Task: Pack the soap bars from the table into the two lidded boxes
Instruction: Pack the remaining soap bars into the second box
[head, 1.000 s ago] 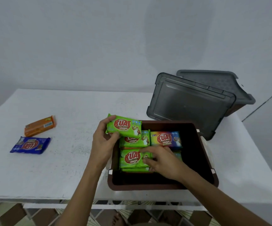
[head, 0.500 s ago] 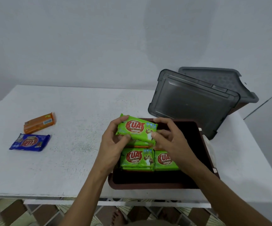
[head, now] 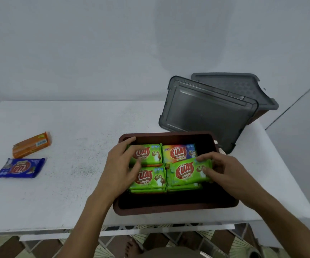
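There are two boxes. The brown box (head: 169, 209) stands open in the lower middle of the frame. The second box (head: 257, 117) is behind it at the upper right, mostly hidden.

There are two grey lids. One lid (head: 230, 84) lies on the second box, and the leaning lid (head: 204, 112) stands tilted against it, just behind the open box.

I count six soap bars with a face in view, four in the brown box and two on the white table (head: 76, 127). More green edges show under the near ones, but their number I cannot tell.

In the box, the far green bar (head: 150, 154) is at the upper left and the rainbow bar (head: 179, 152) is beside it on the right. The near green bar (head: 150, 178) is at the lower left. The tilted green bar (head: 185, 173) is at the lower right, on top of the stack there.

On the table, at the left of the frame and well apart from both hands, the orange bar (head: 31, 145) lies just above the blue bar (head: 20, 168).

The left hand (head: 121, 166) is over the left side of the box. Its fingers are loose and spread, and they rest on the far green bar, with one fingertip at the box rim. The right hand (head: 224, 169) pinches the right end of the tilted green bar, fingers on top and thumb at the near edge.
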Demonstrator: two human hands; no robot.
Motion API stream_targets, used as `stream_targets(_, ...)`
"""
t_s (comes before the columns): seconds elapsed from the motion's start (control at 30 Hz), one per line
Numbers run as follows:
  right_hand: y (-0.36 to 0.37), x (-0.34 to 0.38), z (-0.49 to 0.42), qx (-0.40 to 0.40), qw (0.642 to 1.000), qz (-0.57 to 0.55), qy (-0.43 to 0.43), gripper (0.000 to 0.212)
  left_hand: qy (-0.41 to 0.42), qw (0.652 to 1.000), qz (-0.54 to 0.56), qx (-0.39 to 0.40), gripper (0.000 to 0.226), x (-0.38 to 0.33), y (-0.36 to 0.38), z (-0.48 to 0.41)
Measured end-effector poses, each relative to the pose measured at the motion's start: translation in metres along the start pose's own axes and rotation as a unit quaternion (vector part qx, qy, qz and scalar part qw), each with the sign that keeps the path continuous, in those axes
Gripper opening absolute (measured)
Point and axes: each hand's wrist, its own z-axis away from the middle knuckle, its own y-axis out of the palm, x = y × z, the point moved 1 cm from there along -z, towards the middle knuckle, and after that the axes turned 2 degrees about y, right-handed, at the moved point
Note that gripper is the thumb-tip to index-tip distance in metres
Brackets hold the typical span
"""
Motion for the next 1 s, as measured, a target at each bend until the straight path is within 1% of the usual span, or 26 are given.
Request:
stream_targets(0.13,0.013,-0.013,-0.008,0.010,0.998,0.060,0.016,0.019,-0.003,1.000,-0.011,0.004,0.038,0.001,0.004,0.001)
stream_targets(0.2,0.021,-0.020,-0.016,0.006,0.993,0.113,0.018,0.018,-0.004,1.000,-0.008,0.003,0.038,0.001,0.004,0.002)
stream_targets(0.37,0.036,-0.023,-0.024,-0.035,0.952,0.305,-0.010,0.025,-0.007,1.000,-0.013,0.006,0.040,0.002,0.005,0.002)
stream_targets(0.5,0.040,-0.019,-0.027,-0.034,0.936,0.351,-0.018,0.026,-0.004,1.000,-0.014,0.003,0.040,0.002,0.005,0.003)
stream_targets(0.57,0.040,-0.014,-0.028,-0.040,0.921,0.387,-0.011,0.030,-0.003,1.000,-0.010,0.000,0.040,0.001,0.005,0.003)
stream_targets(0.67,0.047,0.003,-0.031,-0.094,0.892,0.440,-0.037,0.034,-0.001,1.000,0.015,-0.017,0.036,0.001,0.003,0.005)
stream_targets(0.73,0.058,0.022,-0.036,-0.124,0.881,0.450,-0.078,0.031,-0.008,0.998,0.051,-0.036,0.033,0.002,-0.001,0.009)
stream_targets(0.8,0.076,0.045,-0.047,-0.133,0.882,0.436,-0.121,0.029,-0.018,0.995,0.073,-0.063,0.032,0.007,-0.009,0.015)
stream_targets(0.9,0.115,0.081,-0.071,-0.120,0.898,0.368,-0.208,0.027,-0.062,0.990,0.079,-0.098,0.030,0.036,-0.026,0.032)
stream_targets(1.0,0.166,0.111,-0.099,-0.073,0.899,0.333,-0.275,0.031,-0.119,0.985,0.037,-0.122,0.030,0.086,-0.048,0.051)
